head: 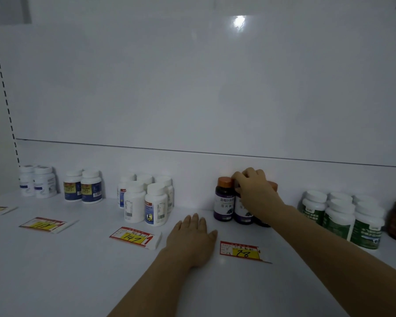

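Shelf [78, 271] runs wide and white, w/ groups of bottles along its back wall. From the right, the right hand [254, 188] reaches in, fingers curled over the cap of the middle purple bottle [244, 213]. That bottle stands upright btwn two like it, behind the "78" price tag [241, 251]. Nearer, the left hand [192, 239] lies flat on the shelf, fingers straight, holding nothing. Progress, prob.: bottle gripped, not yet lifted; taking or placing, can't tell.
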Demonstrator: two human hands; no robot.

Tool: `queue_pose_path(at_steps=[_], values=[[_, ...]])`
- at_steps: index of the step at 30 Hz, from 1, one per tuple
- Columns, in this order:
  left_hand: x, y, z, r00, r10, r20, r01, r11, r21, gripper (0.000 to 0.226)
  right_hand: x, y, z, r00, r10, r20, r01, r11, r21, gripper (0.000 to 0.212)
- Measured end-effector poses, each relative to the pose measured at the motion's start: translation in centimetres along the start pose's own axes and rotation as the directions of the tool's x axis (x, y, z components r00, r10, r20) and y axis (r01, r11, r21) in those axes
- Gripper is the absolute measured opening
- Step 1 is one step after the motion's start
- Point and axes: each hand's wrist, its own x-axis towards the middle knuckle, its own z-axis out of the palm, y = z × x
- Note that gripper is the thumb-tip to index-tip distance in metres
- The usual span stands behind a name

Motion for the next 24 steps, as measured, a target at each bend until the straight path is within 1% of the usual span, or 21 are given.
queue_pose_path(at_steps=[5,6,8,10,12,13,15,16,17,18,20,21,23,24], values=[[-0.2,0.1,-0.2,1.000,-0.006,-0.023,0.006,1.000,-0.026,0.062,0.8,0.3,-0.8,0.990,0.081,0.116,-0.081,0.997,0.003,0.028],[-0.3,0.2,-0.3,0.999,-0.014,-0.033,0.012,0.999,-0.052,0.063,0.9,0.4,-1.0,0.989,0.098,0.114,-0.101,0.995,0.020,0.025],[-0.6,0.5,-0.7,0.997,-0.033,-0.073,0.021,0.988,-0.154,0.065,1.0,0.7,-1.7,0.991,0.127,0.052,-0.132,0.987,0.096,0.020],[-1.2,1.1,-1.4,0.985,-0.017,-0.174,-0.029,0.965,-0.261,0.068,0.8,0.7,-3.3,0.991,0.134,-0.019,-0.129,0.978,0.161,0.021],[-1.8,2.0,-2.3,0.961,0.028,-0.275,-0.143,0.903,-0.406,0.069,0.3,0.4,-5.2,0.990,0.118,-0.075,-0.101,0.973,0.206,0.026],[-1.9,2.4,-2.7,0.954,0.056,-0.294,-0.204,0.841,-0.501,0.068,0.0,0.2,-6.0,0.989,0.117,-0.093,-0.092,0.967,0.236,0.029],[-2.0,3.0,-3.4,0.955,0.103,-0.278,-0.268,0.697,-0.665,0.067,-0.6,-0.2,-7.0,0.985,0.119,-0.124,-0.075,0.946,0.315,0.031],[-1.9,3.1,-3.5,0.955,0.119,-0.271,-0.282,0.645,-0.711,0.066,-1.0,-0.4,-7.2,0.983,0.122,-0.135,-0.068,0.934,0.351,0.030],[-1.8,3.2,-3.5,0.954,0.128,-0.271,-0.291,0.616,-0.733,0.062,-1.3,-0.5,-7.0,0.982,0.126,-0.139,-0.064,0.921,0.383,0.029],[-1.7,3.2,-3.4,0.950,0.137,-0.282,-0.305,0.607,-0.733,0.055,-1.7,-0.7,-6.6,0.983,0.122,-0.138,-0.057,0.913,0.404,0.028],[-1.8,3.1,-3.4,0.942,0.169,-0.291,-0.332,0.618,-0.713,0.044,-2.2,-1.0,-5.3,0.980,0.109,-0.164,-0.031,0.908,0.417,0.024],[-1.8,3.1,-3.4,0.939,0.188,-0.289,-0.342,0.608,-0.717,0.040,-2.4,-1.0,-4.7,0.974,0.123,-0.189,-0.030,0.901,0.433,0.023],[-2.1,3.0,-3.5,0.934,0.210,-0.290,-0.358,0.556,-0.750,0.036,-2.7,-0.8,-4.3,0.959,0.201,-0.199,-0.068,0.847,0.528,0.022],[-2.2,2.9,-3.6,0.933,0.207,-0.294,-0.359,0.518,-0.777,0.035,-2.8,-0.7,-4.4,0.954,0.249,-0.168,-0.103,0.797,0.594,0.023]])
